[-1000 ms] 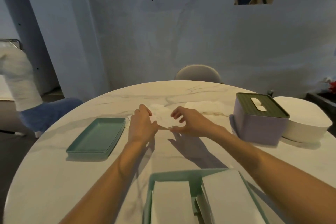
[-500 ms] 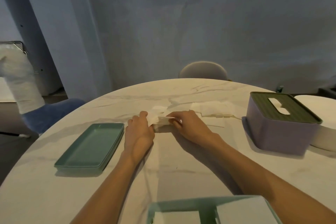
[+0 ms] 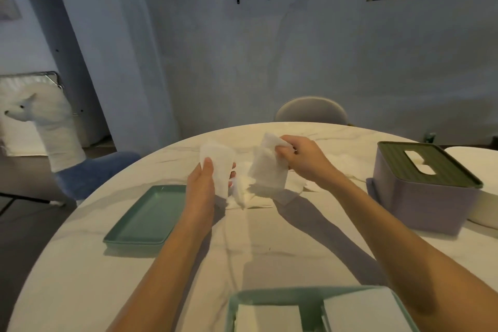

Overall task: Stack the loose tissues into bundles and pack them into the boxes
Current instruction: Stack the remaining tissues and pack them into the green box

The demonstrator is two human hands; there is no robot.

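Both hands have lifted off the surface, left hand pinching one tissue, right hand another, ready to stack; loose pile remains below.

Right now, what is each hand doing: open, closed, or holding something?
Left hand: closed on a white tissue, lifted above the table.
Right hand: closed on a second tissue, pinched at its top edge.

White tissues; white surface — grey-veined marble; teal tray; lilac box — dark green ribbed lid.
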